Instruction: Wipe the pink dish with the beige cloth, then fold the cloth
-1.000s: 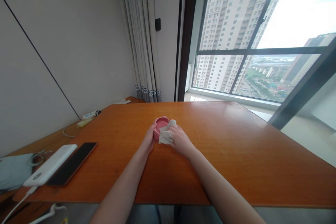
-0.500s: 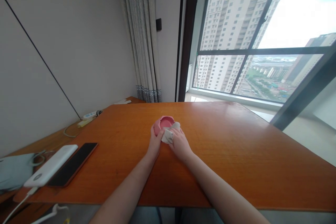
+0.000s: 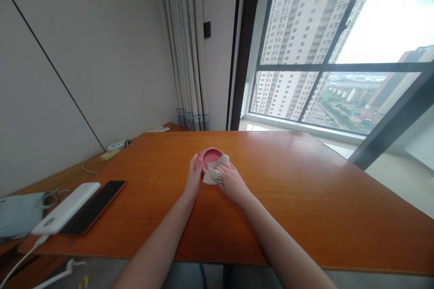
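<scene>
A small round pink dish (image 3: 210, 156) with a thick, angular rim stands near the middle of the table, its hollow facing me. My left hand (image 3: 194, 175) grips its left side, fingers lying along the outer wall. Bunched in my right hand (image 3: 233, 183) is a whitish cloth (image 3: 212, 175), pressed over the dish's near right rim and partly inside it. One loose corner of the cloth hangs down at the front. The right fingertips are partly hidden by the cloth, and the dish's underside is out of sight.
A white power bank (image 3: 68, 207) with a cable and a dark phone (image 3: 95, 207) lie at the table's left. Beyond the left edge are a power strip (image 3: 117, 145) and a grey-blue pouch (image 3: 20, 214). The wooden table (image 3: 305, 198) extends toward a window.
The left hand has shifted slightly left, its thumb moving off the front rim to the side. The dish has turned a little, and the cloth hangs more spread at the front.
</scene>
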The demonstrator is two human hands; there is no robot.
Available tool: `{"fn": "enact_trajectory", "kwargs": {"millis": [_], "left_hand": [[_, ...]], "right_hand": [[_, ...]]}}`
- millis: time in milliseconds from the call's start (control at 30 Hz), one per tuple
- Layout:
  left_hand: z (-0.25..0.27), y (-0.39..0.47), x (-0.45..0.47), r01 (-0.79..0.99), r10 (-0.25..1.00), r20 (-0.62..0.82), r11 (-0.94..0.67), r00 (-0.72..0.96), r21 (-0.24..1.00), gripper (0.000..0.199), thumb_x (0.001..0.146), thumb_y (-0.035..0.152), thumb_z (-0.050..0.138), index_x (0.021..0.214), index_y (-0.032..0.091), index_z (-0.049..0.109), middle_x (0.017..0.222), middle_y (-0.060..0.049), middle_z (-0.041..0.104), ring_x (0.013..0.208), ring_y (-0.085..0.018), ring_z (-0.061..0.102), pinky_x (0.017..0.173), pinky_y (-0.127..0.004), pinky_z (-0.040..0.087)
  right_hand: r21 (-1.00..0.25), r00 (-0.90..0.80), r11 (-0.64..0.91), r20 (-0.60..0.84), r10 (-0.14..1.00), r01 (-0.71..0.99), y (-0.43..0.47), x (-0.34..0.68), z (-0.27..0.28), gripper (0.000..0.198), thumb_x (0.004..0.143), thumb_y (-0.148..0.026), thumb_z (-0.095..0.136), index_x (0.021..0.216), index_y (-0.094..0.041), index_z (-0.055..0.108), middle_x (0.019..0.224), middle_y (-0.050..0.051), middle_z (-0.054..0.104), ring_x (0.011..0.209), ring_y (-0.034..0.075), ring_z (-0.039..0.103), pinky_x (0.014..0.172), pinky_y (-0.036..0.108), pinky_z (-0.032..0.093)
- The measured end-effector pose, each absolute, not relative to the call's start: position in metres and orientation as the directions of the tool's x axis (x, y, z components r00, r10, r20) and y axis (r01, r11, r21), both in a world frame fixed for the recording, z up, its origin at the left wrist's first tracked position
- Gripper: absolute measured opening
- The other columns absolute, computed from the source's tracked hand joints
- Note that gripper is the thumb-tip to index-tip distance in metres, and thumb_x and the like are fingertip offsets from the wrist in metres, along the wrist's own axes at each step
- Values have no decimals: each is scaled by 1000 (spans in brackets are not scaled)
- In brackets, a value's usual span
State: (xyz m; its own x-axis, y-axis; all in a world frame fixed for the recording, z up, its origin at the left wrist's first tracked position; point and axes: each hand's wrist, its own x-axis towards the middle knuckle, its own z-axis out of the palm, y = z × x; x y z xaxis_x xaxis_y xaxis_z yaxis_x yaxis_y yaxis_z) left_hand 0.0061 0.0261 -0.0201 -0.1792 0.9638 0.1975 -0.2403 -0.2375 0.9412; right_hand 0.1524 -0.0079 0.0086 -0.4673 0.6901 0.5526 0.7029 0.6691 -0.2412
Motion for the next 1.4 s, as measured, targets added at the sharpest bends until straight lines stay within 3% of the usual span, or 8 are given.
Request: {"fn": "enact_trajectory", "kwargs": {"millis": [167,367,500,667,900,1133,1267,1400], "left_hand": [[-26,15,27,-382,992,121,-128,-42,915,83,72,43,68,138,29,21,135,-8,46,116,-21,50,95,-33,42],[-27,22,16,-278,974,128,-178,-189,944,51,77,42,61,122,25,45,117,-6,57,108,-21,54,93,-32,42],[-20,32,-3,-146,963,176,-208,-204,967,41,78,45,57,113,23,52,110,-5,58,97,-19,57,81,-28,46],[-14,34,-10,-60,946,244,-263,-215,963,43,75,51,59,106,21,55,104,-5,60,88,-18,59,72,-27,47],[-22,24,9,-231,964,243,-263,-109,937,69,67,36,72,126,24,38,133,-9,46,119,-22,47,97,-30,39],[-19,35,-8,-181,960,195,-232,-200,956,46,73,38,65,115,23,51,117,-6,57,108,-20,54,92,-30,42],[-14,42,-27,-58,978,202,-204,-53,977,34,72,41,65,98,19,62,98,-5,64,95,-20,59,85,-29,44],[-15,39,-25,-94,985,153,-161,-82,983,46,71,46,65,108,20,58,107,-7,63,100,-21,58,88,-31,43]], "right_hand": [[-283,-356,580,565,744,764,-7,149,-1,15,81,-14,46,91,-18,56,90,6,59,91,21,48,89,36,35],[-293,-441,632,512,737,717,0,148,-4,20,80,-12,48,97,-19,56,92,6,60,92,21,50,86,34,37],[-231,-524,719,546,654,656,0,150,2,19,87,-17,47,103,-22,56,97,5,61,95,19,50,88,32,36],[-203,-495,690,562,663,694,-4,147,-1,16,89,-21,45,100,-21,57,94,5,62,94,19,51,88,33,35],[-250,-369,608,605,706,754,-5,141,-12,18,88,-14,42,97,-18,57,94,7,62,95,20,49,89,36,32],[-209,-483,705,597,641,677,0,141,-5,16,87,-18,46,100,-20,56,93,5,61,93,19,49,89,34,34],[-158,-564,751,567,601,641,-2,144,-2,9,87,-24,49,91,-21,57,88,4,60,90,19,49,91,34,32],[-179,-523,696,539,661,695,-6,144,-3,10,86,-20,47,91,-21,56,88,4,61,89,20,49,91,37,31]]}}
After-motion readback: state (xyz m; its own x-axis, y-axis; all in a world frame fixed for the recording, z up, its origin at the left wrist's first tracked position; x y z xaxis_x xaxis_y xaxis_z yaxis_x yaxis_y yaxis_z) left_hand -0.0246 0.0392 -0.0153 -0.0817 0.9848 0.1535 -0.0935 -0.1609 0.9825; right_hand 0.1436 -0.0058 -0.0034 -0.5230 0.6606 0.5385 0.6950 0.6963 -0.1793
